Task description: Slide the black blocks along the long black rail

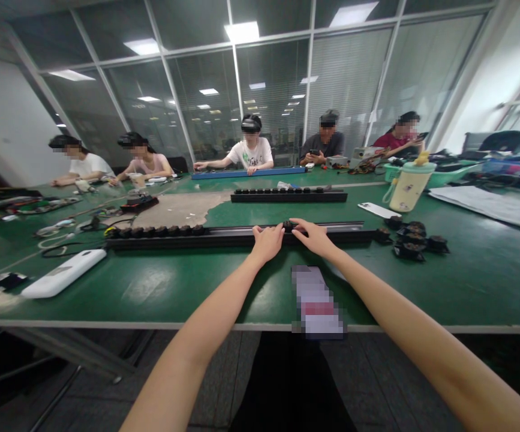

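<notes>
A long black rail lies across the table in front of me, with a row of small black round-topped modules seated along its left part. My left hand is closed at the rail's middle, its fingertips against a single small black module on the rail. From the other side, my right hand has its curled fingers on that same module. Fingers partly hide the piece, so I cannot tell how deep it sits. Several loose black modules lie beyond the rail's right end.
A phone lies near the table's front edge. Left are a white case and cables. Behind the rail is a second black rail; to the right stand a cup and another phone. Several people sit opposite.
</notes>
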`<action>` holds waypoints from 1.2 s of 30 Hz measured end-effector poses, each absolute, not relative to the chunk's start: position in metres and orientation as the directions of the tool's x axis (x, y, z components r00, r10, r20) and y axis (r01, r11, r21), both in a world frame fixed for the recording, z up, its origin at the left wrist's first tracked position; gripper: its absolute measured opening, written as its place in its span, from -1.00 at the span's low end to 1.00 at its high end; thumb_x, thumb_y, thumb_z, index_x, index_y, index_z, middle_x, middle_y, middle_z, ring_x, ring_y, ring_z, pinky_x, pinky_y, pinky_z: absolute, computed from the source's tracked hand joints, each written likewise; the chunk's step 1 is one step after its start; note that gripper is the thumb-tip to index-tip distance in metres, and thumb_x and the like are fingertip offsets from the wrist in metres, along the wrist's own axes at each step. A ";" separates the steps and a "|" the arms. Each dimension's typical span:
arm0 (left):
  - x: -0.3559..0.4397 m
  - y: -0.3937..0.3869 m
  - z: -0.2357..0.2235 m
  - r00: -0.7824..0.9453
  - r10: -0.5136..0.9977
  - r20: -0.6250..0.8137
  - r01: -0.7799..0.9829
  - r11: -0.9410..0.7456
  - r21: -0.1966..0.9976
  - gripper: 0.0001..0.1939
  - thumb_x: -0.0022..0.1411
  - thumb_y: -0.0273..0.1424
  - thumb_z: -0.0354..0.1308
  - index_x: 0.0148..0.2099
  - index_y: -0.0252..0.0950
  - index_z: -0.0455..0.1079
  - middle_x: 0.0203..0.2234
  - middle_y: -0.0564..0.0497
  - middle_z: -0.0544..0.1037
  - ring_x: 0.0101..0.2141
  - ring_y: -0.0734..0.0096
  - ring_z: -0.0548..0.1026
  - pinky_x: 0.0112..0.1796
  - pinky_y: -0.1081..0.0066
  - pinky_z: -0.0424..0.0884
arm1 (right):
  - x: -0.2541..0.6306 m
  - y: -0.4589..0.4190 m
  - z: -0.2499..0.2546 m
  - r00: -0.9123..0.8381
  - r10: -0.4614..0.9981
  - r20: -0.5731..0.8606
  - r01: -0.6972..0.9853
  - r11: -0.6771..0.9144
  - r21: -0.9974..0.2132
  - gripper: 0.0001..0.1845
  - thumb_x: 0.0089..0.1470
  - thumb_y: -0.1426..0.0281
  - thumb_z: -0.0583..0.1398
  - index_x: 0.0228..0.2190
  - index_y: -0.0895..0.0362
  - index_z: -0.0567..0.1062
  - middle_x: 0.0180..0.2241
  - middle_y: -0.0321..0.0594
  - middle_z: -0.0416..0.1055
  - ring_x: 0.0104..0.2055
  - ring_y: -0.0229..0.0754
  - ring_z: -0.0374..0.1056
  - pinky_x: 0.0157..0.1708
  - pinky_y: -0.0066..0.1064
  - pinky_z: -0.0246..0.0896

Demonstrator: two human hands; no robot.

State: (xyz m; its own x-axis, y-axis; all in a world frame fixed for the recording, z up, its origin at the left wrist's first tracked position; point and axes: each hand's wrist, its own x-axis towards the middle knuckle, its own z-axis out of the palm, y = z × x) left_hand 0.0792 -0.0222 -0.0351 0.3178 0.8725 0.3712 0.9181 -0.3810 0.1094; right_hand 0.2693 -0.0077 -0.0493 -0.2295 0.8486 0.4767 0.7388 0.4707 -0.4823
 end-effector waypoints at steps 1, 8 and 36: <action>0.079 -0.023 -0.035 0.318 0.874 0.368 0.919 -0.379 0.108 -0.51 0.57 -0.27 -0.31 0.34 -0.19 0.27 0.09 -0.22 0.58 0.10 0.12 0.49 0.08 0.02 0.03 | 0.269 -0.007 -0.049 -0.248 0.841 0.480 0.738 0.485 -0.468 -0.52 0.31 0.24 0.10 0.22 -0.08 0.42 0.02 -0.15 0.57 0.09 0.05 0.42 0.06 -0.05 0.13; 0.077 -0.028 -0.031 0.337 0.870 0.359 0.918 -0.389 0.081 -0.50 0.57 -0.27 -0.32 0.35 -0.21 0.26 0.08 -0.21 0.59 0.09 0.11 0.49 0.09 0.00 0.04 | 0.264 0.000 -0.051 -0.261 0.832 0.490 0.746 0.496 -0.444 -0.53 0.30 0.23 0.14 0.21 -0.06 0.43 0.05 -0.15 0.55 0.12 0.03 0.39 0.10 -0.05 0.17; 0.076 -0.029 -0.029 0.327 0.881 0.342 0.920 -0.380 0.098 -0.49 0.57 -0.24 -0.28 0.41 -0.11 0.22 0.13 -0.21 0.56 0.14 0.11 0.45 0.10 0.01 0.07 | 0.247 0.005 -0.048 -0.139 0.913 0.383 0.832 0.317 -0.455 -0.51 0.33 0.15 0.09 0.23 -0.09 0.43 0.08 -0.11 0.54 0.10 0.06 0.40 0.09 0.00 0.11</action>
